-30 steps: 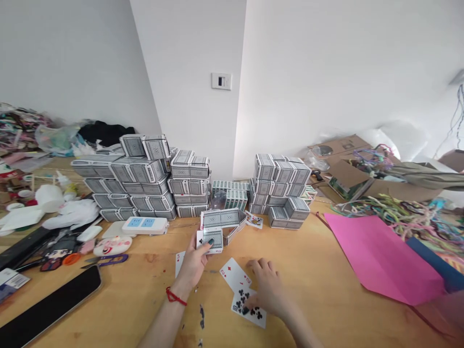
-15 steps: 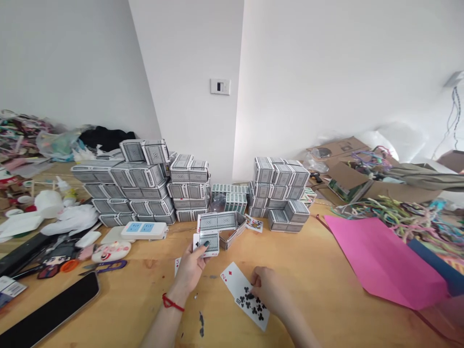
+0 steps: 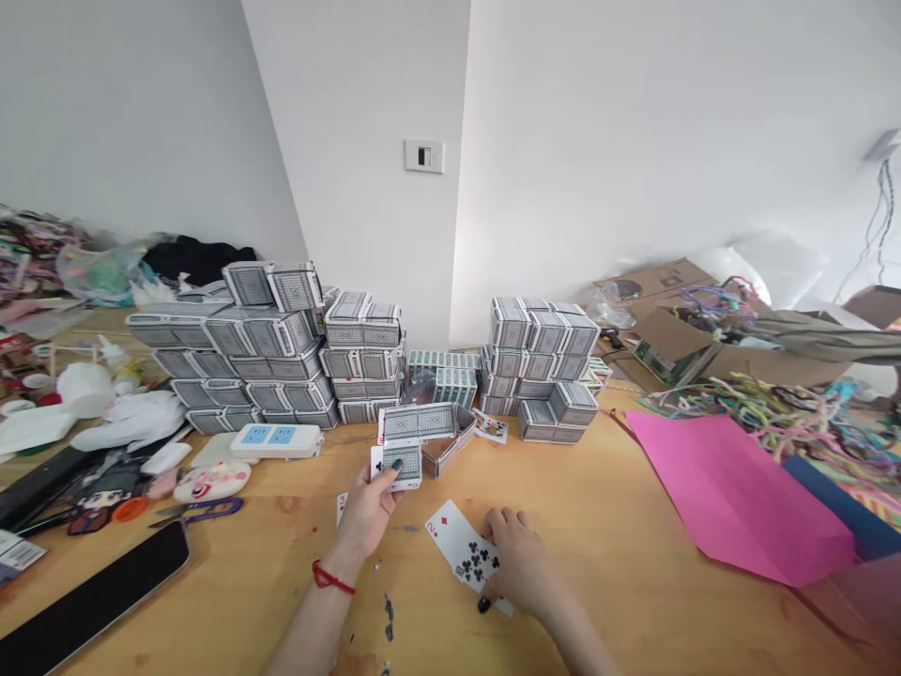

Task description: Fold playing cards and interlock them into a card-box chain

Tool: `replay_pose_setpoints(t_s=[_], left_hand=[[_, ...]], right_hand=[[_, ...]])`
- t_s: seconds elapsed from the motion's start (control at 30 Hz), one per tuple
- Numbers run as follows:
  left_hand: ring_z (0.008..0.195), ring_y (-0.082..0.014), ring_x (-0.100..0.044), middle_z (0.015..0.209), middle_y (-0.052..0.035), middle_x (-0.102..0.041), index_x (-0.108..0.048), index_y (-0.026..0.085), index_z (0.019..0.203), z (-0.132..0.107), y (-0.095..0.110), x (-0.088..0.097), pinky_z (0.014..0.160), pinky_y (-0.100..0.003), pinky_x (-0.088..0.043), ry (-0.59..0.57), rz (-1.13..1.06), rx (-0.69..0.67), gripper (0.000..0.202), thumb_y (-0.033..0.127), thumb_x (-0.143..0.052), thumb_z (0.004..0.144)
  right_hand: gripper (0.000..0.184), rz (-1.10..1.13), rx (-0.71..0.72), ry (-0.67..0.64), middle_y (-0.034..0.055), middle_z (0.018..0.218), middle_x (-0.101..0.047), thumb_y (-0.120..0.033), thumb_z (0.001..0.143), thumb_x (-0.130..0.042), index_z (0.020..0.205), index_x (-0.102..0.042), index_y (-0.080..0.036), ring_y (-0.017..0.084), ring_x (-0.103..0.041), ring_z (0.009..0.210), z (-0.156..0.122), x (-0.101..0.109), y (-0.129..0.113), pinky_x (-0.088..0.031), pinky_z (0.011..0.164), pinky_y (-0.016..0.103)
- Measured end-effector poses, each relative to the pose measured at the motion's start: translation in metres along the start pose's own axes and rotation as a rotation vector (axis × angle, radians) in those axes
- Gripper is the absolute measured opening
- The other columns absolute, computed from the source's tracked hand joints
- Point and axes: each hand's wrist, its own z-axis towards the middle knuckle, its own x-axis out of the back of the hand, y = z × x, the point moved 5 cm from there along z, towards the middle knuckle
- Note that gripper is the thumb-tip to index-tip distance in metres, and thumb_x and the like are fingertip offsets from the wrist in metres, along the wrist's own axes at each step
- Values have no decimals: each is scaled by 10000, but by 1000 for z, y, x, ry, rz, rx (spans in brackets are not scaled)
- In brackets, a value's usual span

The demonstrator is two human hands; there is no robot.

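My left hand (image 3: 366,514) is closed around a deck of playing cards (image 3: 398,464), patterned back facing me, held just above the wooden table (image 3: 619,563). My right hand (image 3: 519,561) lies fingers-down on a ten of clubs card (image 3: 481,563), which overlaps a two of diamonds card (image 3: 446,528) flat on the table. An opened card box (image 3: 429,427) lies just beyond the deck. Another face-up card (image 3: 342,505) peeks out behind my left hand.
Stacks of boxed card decks (image 3: 267,352) and more of them (image 3: 542,366) stand at the back. A power strip (image 3: 277,439), scissors (image 3: 204,510), a phone (image 3: 91,601) and clutter lie left. Pink paper (image 3: 732,498), coloured cords (image 3: 795,413) and a cardboard box (image 3: 676,347) sit right.
My right hand slid the ten of clubs up over the two of diamonds and now rests on it. The left hand keeps the deck almost still.
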Motion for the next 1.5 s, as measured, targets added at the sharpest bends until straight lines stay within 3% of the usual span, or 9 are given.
replay_pose_setpoints(t_s=[0.3,0.4,0.5,0.67,1.0,1.13,1.27,1.37,1.5], left_hand=[[804,-192,-651,885,-50,-682,-567,168,982,-1,-3,-1,667,-279,-536,-41,55,16,376,76,-653,627],[768,-179,-652,888,-45,-679,-560,178,1005,-1,-5,0,644,-270,-531,-46,77,10,400,97,-663,628],[791,-181,-645,898,-41,-675,-547,185,1033,-1,-7,1,651,-273,-526,-49,92,10,429,113,-670,629],[843,-191,-632,933,-55,-661,-539,183,1055,-2,-8,1,643,-265,-520,-58,132,9,435,122,-663,642],[740,-191,-652,891,-54,-676,-534,177,1053,-6,-11,-5,554,-244,-513,-26,161,34,458,132,-674,619],[749,-222,-656,846,-72,-683,-536,156,1039,-9,-16,-12,585,-292,-526,-78,184,79,401,193,-655,658],[795,-235,-651,850,-79,-685,-540,158,1029,-12,-19,-15,647,-328,-527,-118,179,89,351,213,-623,692],[815,-228,-647,866,-78,-686,-532,163,1037,-13,-20,-16,683,-323,-517,-153,179,80,357,209,-621,694],[811,-214,-646,913,-60,-678,-496,198,1068,-15,-22,-19,699,-327,-509,-176,184,49,418,170,-633,674]], right_hand=[[457,29,-16,-19,74,941,-546,-163,361,-779,758,-551,-165,259,-473,914,2,0,0,-375,693,280],[576,50,-11,58,77,988,-526,-114,357,-766,879,-528,-161,255,-470,910,3,0,0,-378,710,283],[524,57,-32,87,73,969,-533,-23,448,-655,932,-507,-161,246,-491,893,4,-2,2,-373,695,278],[393,109,-65,57,75,917,-539,41,492,-485,834,-509,-152,180,-549,731,5,-5,7,-350,570,234],[267,166,1,112,48,783,-581,19,464,-499,658,-524,-164,175,-523,726,17,-7,23,-329,546,220],[168,453,19,21,-15,599,-553,-49,488,-587,556,-486,-164,114,-494,554,27,-11,25,-296,462,194],[157,1037,100,7,-32,506,-567,-294,649,-594,675,-501,-170,104,-496,429,30,-4,15,-349,424,207],[285,1395,81,-19,23,511,-626,-405,629,-634,710,-510,-161,156,-571,436,30,-2,10,-447,460,270],[279,1656,29,9,97,631,-675,-342,590,-685,716,-561,-126,202,-639,562,34,-9,10,-510,538,304]])
